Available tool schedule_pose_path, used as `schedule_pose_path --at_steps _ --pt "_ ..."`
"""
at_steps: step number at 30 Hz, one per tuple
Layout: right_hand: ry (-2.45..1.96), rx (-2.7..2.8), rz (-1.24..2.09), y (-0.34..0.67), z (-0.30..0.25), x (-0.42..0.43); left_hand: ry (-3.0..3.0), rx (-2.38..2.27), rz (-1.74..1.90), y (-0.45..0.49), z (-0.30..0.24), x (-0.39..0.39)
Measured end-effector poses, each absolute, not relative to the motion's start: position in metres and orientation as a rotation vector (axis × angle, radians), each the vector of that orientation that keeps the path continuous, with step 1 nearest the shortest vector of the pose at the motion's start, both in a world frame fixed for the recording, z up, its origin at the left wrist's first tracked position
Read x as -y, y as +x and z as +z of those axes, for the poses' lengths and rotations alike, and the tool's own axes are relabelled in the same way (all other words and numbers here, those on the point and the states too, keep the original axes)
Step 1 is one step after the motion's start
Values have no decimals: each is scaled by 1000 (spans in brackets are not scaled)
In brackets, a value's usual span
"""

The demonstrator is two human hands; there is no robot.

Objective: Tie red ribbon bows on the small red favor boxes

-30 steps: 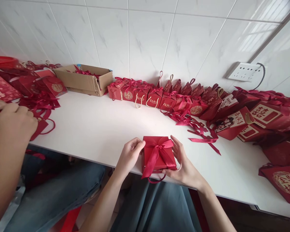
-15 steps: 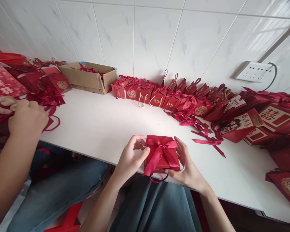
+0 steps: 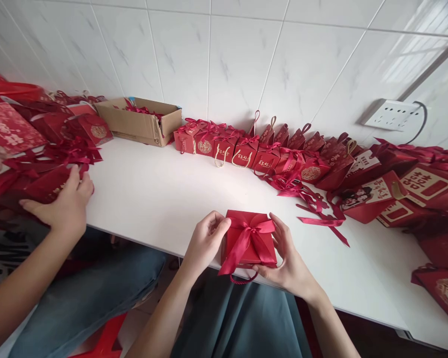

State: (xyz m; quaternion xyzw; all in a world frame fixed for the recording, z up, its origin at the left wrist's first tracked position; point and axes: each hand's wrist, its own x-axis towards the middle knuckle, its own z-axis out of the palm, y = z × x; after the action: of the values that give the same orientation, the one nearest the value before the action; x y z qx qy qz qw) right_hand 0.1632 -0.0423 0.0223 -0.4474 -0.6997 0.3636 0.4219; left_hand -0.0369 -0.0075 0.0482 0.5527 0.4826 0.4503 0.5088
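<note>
A red gift box [image 3: 263, 252] rests at the table's front edge before me, with a red ribbon bow [image 3: 252, 230] on top and a twisted red cord handle [image 3: 243, 281] hanging toward me. My right hand [image 3: 291, 261] grips the box's right side, thumb at the near corner and fingers along the far side. At its upper left corner, the thumb and forefinger of my left hand [image 3: 205, 244] are pinched together where the left bow loop meets the box edge. Whether that pinch also takes in the ribbon I cannot tell.
A co-worker's hand [image 3: 69, 204] is on another red box [image 3: 47, 184] at the left. Finished-looking red boxes [image 3: 224, 144] line the wall beside a cardboard carton [image 3: 130, 124]. Loose ribbons [image 3: 317, 204] and more boxes [image 3: 429, 181] lie right. A power strip [image 3: 393, 115] hangs on the wall.
My left fingers have closed from a looser spread into a pinch at the box's upper left corner. My right hand keeps its grip. The co-worker's hands have moved apart around their box.
</note>
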Motion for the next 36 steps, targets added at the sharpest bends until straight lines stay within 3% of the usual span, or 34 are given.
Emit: schedule_pose_path --at_steps 19,24,29,36 --pt "-1126 1774 695 158 20 45 1374 -1278 1236 -38 57 20" --pt "-1128 1786 679 157 21 45 1831 -1356 1501 -35 61 30" --pt "-1113 1785 663 157 19 45 2390 -1047 1673 -29 65 37" --pt "-1106 1766 657 156 19 48 2551 -939 1734 -20 56 41"
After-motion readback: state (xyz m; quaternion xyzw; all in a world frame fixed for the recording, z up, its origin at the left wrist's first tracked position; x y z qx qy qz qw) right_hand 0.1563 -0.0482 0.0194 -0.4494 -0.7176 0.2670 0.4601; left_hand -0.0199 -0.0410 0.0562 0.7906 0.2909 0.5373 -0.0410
